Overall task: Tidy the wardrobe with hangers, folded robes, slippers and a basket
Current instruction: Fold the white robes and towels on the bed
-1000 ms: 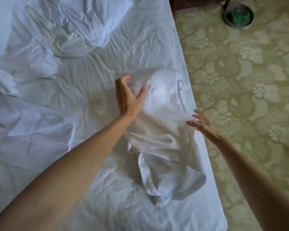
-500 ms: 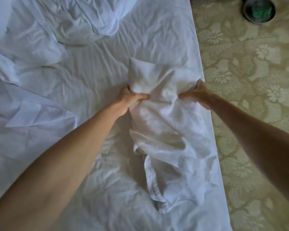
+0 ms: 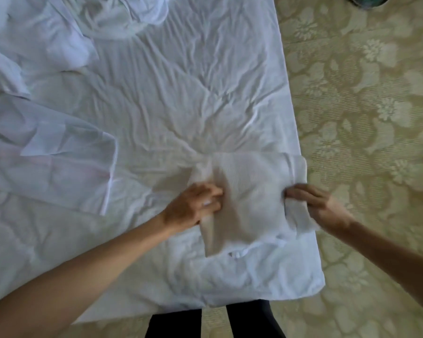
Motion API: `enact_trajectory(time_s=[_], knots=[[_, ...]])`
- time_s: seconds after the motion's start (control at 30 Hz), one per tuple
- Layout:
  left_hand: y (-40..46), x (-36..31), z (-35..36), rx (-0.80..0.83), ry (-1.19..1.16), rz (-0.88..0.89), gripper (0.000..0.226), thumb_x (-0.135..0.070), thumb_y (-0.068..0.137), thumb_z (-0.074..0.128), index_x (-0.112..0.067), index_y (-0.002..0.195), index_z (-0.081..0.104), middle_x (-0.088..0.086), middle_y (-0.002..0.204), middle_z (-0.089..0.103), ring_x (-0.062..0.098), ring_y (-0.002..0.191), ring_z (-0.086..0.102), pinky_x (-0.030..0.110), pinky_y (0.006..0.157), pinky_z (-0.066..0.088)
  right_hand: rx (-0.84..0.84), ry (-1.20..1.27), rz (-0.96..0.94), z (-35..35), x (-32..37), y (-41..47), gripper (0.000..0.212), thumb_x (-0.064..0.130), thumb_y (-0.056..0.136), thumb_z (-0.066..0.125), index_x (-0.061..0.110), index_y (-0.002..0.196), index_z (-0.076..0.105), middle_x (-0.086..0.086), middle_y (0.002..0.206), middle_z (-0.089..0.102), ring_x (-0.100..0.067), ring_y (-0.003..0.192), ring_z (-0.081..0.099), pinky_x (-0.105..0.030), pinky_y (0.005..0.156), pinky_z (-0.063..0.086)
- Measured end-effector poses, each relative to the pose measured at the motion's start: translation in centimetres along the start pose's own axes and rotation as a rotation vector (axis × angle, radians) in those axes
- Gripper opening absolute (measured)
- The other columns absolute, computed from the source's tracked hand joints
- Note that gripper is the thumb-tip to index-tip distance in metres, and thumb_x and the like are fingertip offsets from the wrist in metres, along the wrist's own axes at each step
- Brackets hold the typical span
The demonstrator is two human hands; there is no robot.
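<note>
Near the right-hand edge of the wrinkled white bed sheet (image 3: 181, 93), your folded white waffle-weave robe (image 3: 249, 198) lies as a compact, roughly rectangular bundle, close to the bed's near corner. Its right end reaches the sheet's edge, beside the beige floral-patterned carpet (image 3: 364, 118).

Left hand (image 3: 193, 206): it sits at the robe's left end, knuckles up, fingers curled and gripping the fabric. A fold of robe runs beneath the palm toward you.

Right hand (image 3: 315, 203): it sits at the robe's right end, at the bed's edge. The fingers are bent and closed over a bunched layer of cloth, with more fabric trailing under the wrist. Motion blur softens this hand, so the exact finger placement cannot be told.

Both forearms enter from the lower corners of the view and converge on the bundle.

Other items:
- A crumpled white duvet (image 3: 47, 154) lies on the left side of the bed, well apart from the robe.
- A second heap of rumpled white bedding (image 3: 112, 18) lies at the far end.
- A round dark container with green contents (image 3: 366, 0) stands on the carpet at the top right, mostly cut off.
- Your dark trouser legs (image 3: 213, 320) show at the bottom, just beside the bed's near edge.
</note>
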State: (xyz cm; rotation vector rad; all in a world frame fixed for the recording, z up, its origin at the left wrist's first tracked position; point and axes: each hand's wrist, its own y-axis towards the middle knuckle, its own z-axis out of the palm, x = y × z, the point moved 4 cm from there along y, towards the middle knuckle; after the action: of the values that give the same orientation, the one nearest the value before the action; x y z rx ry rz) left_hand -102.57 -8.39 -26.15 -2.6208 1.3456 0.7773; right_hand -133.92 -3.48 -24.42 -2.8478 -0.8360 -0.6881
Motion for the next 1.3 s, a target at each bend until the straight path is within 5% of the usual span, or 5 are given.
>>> enact_trajectory(time_s=[0.17,0.53,0.67,0.83,1.3], knots=[[-4.4,-2.8,2.2,0.175,-0.112,0.095,0.026,-0.003,0.080,0.060,-0.006,0.102,0.073,0.016,0.121,0.062,0.032,0.113,0.058,0.039,0.105,0.043,0.238,-0.017,-0.040,4.5,2.1,-3.7,0.012,0.000,0.066,0.083,0.008,0.073,0.078,-0.005,0.133,0.060,-0.022,0.130,0.051,-0.032,0.104,0.048],[-1.7,1.1,2.0,-0.107,-0.919,-1.272,0.074,-0.037,0.050,0.099,-0.027,0.112,0.059,-0.006,0.112,0.066,0.013,0.106,0.067,0.025,0.084,0.054,0.005,0.645,1.144,0.2,2.2,-0.9,0.056,0.055,0.073,0.080,0.016,0.108,0.062,0.004,0.107,0.062,-0.014,0.093,0.062,-0.022,0.072,0.049],[-2.2,1.3,3.6,-0.032,-1.134,-1.320,0.045,-0.024,0.064,0.094,-0.027,0.102,0.070,-0.008,0.095,0.075,0.000,0.083,0.071,0.020,0.072,0.056,0.085,0.779,1.258,3.3,2.0,-0.4,0.102,0.039,0.056,0.097,0.013,0.135,0.037,0.003,0.117,0.053,-0.018,0.104,0.058,-0.032,0.076,0.054],[-2.8,0.8,6.5,0.041,-1.493,-1.374,0.057,-0.028,0.074,0.087,-0.011,0.124,0.066,0.011,0.116,0.073,0.024,0.105,0.072,0.041,0.086,0.058,0.186,0.928,1.165,4.0,1.6,0.7,0.022,0.025,0.072,0.088,0.016,0.075,0.068,0.009,0.063,0.072,-0.002,0.058,0.069,-0.016,0.051,0.050],[-7.6,0.3,-2.7,-0.076,-1.649,-1.298,0.068,-0.032,0.065,0.090,-0.009,0.124,0.063,0.004,0.103,0.077,0.017,0.093,0.075,0.028,0.071,0.059,0.314,1.116,1.043,0.5,9.0,8.9,0.037,0.023,0.078,0.079,0.014,0.113,0.068,-0.004,0.103,0.077,-0.018,0.091,0.075,-0.025,0.068,0.058]])
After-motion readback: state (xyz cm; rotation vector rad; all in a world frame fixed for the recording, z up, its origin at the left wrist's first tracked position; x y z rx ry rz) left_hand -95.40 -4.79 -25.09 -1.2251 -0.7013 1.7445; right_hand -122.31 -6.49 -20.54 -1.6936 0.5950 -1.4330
